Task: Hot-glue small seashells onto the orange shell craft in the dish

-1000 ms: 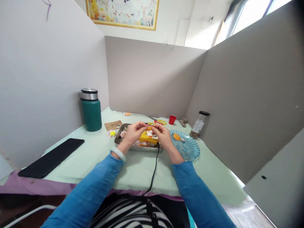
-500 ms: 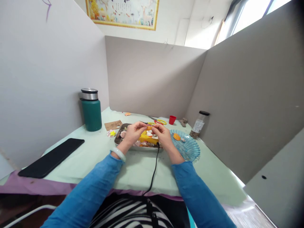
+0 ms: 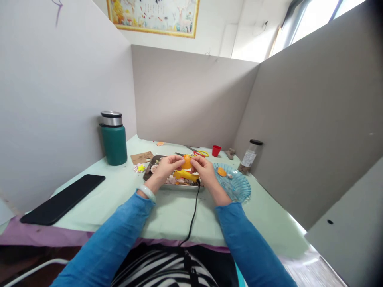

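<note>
An orange, shell-like piece [image 3: 187,162] is held up between both hands, above a metal tray. My left hand [image 3: 166,170] pinches its left edge with thumb and fingers, and my right hand [image 3: 204,170] pinches its right edge. Just below the piece, a yellow glue gun [image 3: 187,175] lies across the metal tray [image 3: 167,186], its black cord [image 3: 194,215] running down to the table's front edge. Shells and small decorative bits fill the tray, partly covered by my hands.
To the right stands a blue scalloped plate [image 3: 241,189] with an orange disc [image 3: 222,172]. Scissors [image 3: 202,153], a red cup [image 3: 216,150] and a jar [image 3: 250,156] are behind. At left are a green bottle [image 3: 115,143], a cardboard piece [image 3: 142,157] and a black flat pad [image 3: 64,198].
The orange piece has been tilted so its broad face shows, where before only a thin edge was visible. Both hands keep their pinch in nearly the same place.
</note>
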Demonstrator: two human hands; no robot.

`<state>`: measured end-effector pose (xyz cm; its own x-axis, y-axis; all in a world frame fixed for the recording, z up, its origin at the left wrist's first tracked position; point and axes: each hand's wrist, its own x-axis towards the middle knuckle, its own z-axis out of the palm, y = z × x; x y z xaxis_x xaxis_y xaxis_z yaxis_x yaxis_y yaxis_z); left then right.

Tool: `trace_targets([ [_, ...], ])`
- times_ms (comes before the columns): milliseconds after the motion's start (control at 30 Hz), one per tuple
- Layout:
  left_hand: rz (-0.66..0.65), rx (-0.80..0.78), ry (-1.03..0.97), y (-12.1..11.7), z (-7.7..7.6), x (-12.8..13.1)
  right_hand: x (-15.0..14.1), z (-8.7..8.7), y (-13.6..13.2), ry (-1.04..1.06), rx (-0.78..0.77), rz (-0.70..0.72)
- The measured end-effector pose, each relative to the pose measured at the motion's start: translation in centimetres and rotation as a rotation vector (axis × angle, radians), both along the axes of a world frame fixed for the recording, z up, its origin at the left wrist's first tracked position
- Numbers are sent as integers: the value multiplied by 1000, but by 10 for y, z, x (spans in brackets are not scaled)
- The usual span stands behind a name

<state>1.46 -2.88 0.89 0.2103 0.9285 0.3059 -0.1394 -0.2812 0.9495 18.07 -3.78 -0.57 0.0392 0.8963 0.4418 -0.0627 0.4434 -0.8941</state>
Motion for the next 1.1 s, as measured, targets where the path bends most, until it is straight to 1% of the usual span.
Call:
trace_targets([
  [167,17,24,-37,4,-2,-2,-1,0,0,-14,-32,-17],
  [300,-1,-10,-31,6,-3,-3,0,1,-1,-28,-35,5],
  [467,-37,-52,-57,5,-4,-2,2,1,-1,34,-45,43],
  [633,-51,-63,-47,3,-2,-3,3,1,0,77,-59,34],
  [767,-17,-32,-10,1,-1,-3,2,1,0,41,-45,-18],
  [867,16,-24,11,2,0,-3,2,0,1,16,-31,-32],
  [967,23,4,-21,2,0,-3,2,-1,2,-22,5,-34],
  [1100,11,51,-55,2,2,-3,1,-2,1,-126,51,-28],
])
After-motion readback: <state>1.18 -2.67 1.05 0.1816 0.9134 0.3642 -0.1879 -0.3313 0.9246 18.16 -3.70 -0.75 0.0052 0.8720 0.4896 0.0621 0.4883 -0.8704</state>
